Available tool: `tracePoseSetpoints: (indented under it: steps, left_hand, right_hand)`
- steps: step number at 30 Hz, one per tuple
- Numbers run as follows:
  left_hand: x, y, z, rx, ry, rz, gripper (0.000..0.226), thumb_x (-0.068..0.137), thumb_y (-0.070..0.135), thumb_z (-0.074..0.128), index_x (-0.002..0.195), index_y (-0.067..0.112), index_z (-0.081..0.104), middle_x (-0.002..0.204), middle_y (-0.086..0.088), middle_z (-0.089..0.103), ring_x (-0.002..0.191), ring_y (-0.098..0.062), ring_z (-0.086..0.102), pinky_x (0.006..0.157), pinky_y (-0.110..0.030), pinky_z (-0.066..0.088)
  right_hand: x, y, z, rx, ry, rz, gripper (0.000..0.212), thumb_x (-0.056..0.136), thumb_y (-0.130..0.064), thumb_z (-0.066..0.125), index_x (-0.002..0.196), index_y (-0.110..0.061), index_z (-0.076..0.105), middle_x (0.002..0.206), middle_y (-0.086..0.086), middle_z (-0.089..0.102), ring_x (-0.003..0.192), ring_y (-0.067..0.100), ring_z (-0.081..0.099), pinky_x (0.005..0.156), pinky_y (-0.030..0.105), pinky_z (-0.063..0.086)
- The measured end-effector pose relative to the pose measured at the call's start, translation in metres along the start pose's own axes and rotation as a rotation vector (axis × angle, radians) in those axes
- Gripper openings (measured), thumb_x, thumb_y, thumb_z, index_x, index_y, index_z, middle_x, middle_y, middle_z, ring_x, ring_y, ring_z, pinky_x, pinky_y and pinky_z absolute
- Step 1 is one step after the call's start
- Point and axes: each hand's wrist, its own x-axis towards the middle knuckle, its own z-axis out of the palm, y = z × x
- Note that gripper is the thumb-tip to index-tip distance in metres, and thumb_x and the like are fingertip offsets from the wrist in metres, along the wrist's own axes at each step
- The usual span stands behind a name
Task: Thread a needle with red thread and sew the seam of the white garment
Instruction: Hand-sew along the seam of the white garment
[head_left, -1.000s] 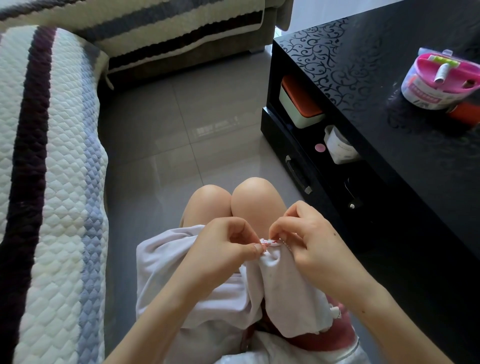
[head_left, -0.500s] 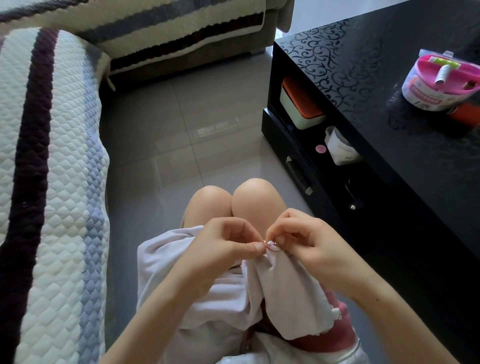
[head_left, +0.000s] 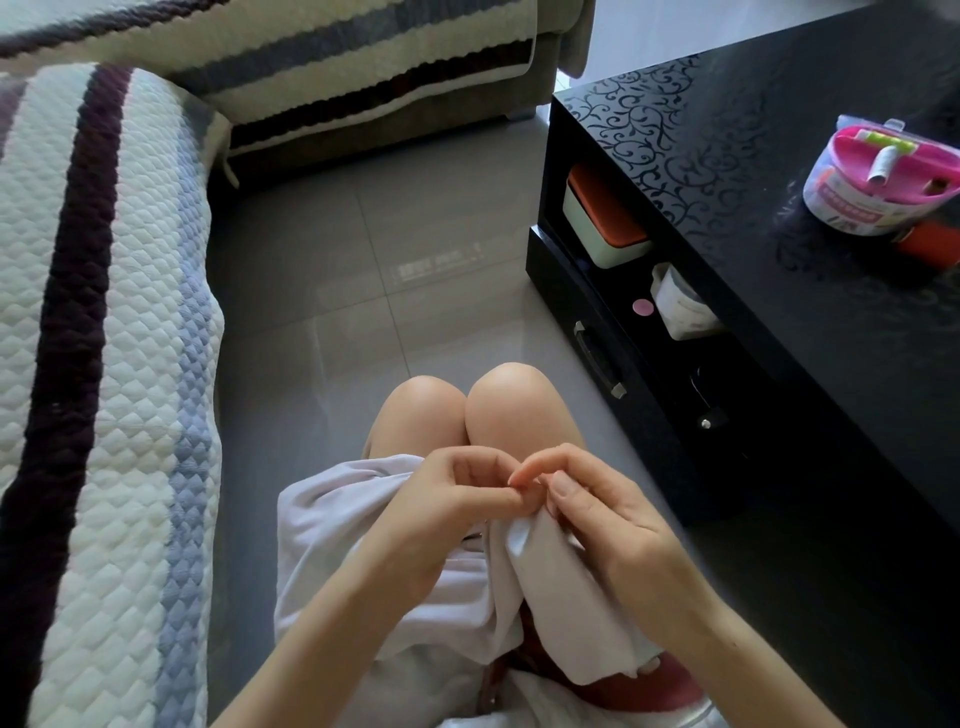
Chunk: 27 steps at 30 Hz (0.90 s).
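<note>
Two hands (head_left: 447, 514) (head_left: 608, 519) on white garment (head_left: 566, 613) edge

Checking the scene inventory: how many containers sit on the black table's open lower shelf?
2: an orange-lidded box at the shelf's far end, and a white tub nearer the camera. Others may be hidden under the tabletop.

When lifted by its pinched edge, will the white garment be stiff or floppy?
Probably floppy: the white garment drapes in soft folds over the lap. Likely light: the left hand and right hand hold its edge up by fingertips alone.
</note>
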Motion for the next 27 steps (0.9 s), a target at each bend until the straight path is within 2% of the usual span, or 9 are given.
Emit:
tracePoseSetpoints:
  steps: [3, 6, 10, 12, 14, 18, 20, 23, 27]
  left_hand:
    - [-0.001, -0.001, 0.000, 0.025, 0.007, -0.004, 0.007, 0.068, 0.009, 0.072, 0.075, 0.009, 0.075, 0.081, -0.014, 0.071, 0.079, -0.019, 0.067, 0.074, -0.025, 0.053]
    - [-0.002, -0.003, -0.002, 0.027, 0.049, -0.017, 0.018, 0.067, 0.014, 0.075, 0.080, 0.001, 0.072, 0.084, -0.020, 0.068, 0.082, -0.025, 0.063, 0.078, -0.032, 0.048]
    - [-0.005, 0.000, -0.001, 0.053, 0.045, -0.005, 0.015, 0.065, 0.021, 0.078, 0.074, 0.010, 0.073, 0.077, -0.013, 0.068, 0.078, -0.021, 0.062, 0.077, -0.031, 0.046]
    - [-0.006, 0.000, 0.000, 0.074, 0.057, -0.003, 0.016, 0.067, 0.018, 0.076, 0.076, 0.005, 0.072, 0.078, -0.015, 0.067, 0.079, -0.022, 0.060, 0.078, -0.032, 0.045]
    - [-0.006, 0.000, 0.000, 0.088, 0.072, -0.007, 0.017, 0.067, 0.017, 0.075, 0.077, 0.003, 0.071, 0.079, -0.017, 0.065, 0.079, -0.022, 0.059, 0.079, -0.034, 0.044]
    - [-0.009, 0.004, 0.003, 0.126, 0.088, -0.004, 0.005, 0.065, 0.018, 0.073, 0.067, 0.015, 0.069, 0.077, -0.013, 0.055, 0.076, -0.019, 0.052, 0.073, -0.028, 0.040]
    - [-0.009, 0.005, 0.003, 0.140, 0.101, -0.003, 0.005, 0.064, 0.019, 0.073, 0.063, 0.018, 0.068, 0.077, -0.012, 0.053, 0.077, -0.020, 0.050, 0.073, -0.030, 0.037]
    - [-0.009, 0.006, 0.003, 0.148, 0.093, -0.002, 0.006, 0.064, 0.019, 0.072, 0.062, 0.018, 0.067, 0.074, -0.009, 0.055, 0.075, -0.018, 0.050, 0.073, -0.030, 0.037]
    - [-0.008, 0.009, 0.005, 0.174, 0.081, -0.005, 0.004, 0.063, 0.020, 0.071, 0.060, 0.019, 0.068, 0.073, -0.008, 0.061, 0.073, -0.014, 0.054, 0.069, -0.023, 0.041]
  right_hand:
    - [0.000, 0.001, 0.003, -0.108, 0.038, -0.107, 0.006, 0.088, -0.027, 0.060, 0.085, -0.024, 0.064, 0.075, -0.009, 0.053, 0.067, 0.009, 0.049, 0.065, 0.020, 0.041]
    - [0.001, 0.002, 0.006, -0.161, 0.139, -0.186, 0.005, 0.083, -0.025, 0.067, 0.079, -0.026, 0.066, 0.077, -0.007, 0.058, 0.073, 0.014, 0.056, 0.069, 0.025, 0.044]
    - [-0.005, -0.005, 0.004, -0.317, 0.340, -0.267, 0.012, 0.075, -0.040, 0.071, 0.080, -0.029, 0.074, 0.086, -0.007, 0.064, 0.089, 0.020, 0.063, 0.075, 0.030, 0.051]
    - [-0.009, -0.010, 0.002, -0.346, 0.400, -0.279, 0.009, 0.075, -0.034, 0.074, 0.082, -0.029, 0.074, 0.084, -0.008, 0.065, 0.085, 0.018, 0.065, 0.073, 0.027, 0.052]
    - [-0.013, -0.013, 0.001, -0.292, 0.441, -0.255, 0.009, 0.074, -0.022, 0.074, 0.081, -0.027, 0.075, 0.080, -0.007, 0.070, 0.078, 0.015, 0.069, 0.071, 0.026, 0.054]
    - [-0.019, -0.018, -0.001, -0.138, 0.459, -0.156, 0.012, 0.072, -0.022, 0.080, 0.082, -0.026, 0.076, 0.083, -0.001, 0.074, 0.081, 0.019, 0.072, 0.076, 0.035, 0.055]
    - [-0.020, -0.026, -0.004, -0.087, 0.448, -0.134, 0.009, 0.069, -0.021, 0.073, 0.078, -0.024, 0.077, 0.083, 0.000, 0.071, 0.078, 0.013, 0.070, 0.072, 0.026, 0.054]
    - [-0.020, -0.035, -0.009, 0.119, 0.450, -0.033, 0.012, 0.065, -0.018, 0.071, 0.074, -0.018, 0.078, 0.068, 0.006, 0.070, 0.059, 0.010, 0.067, 0.056, 0.015, 0.051]
    - [-0.019, -0.033, -0.012, 0.247, 0.377, 0.026, 0.031, 0.055, -0.036, 0.080, 0.078, -0.016, 0.078, 0.070, 0.015, 0.072, 0.063, 0.023, 0.070, 0.061, 0.023, 0.057]
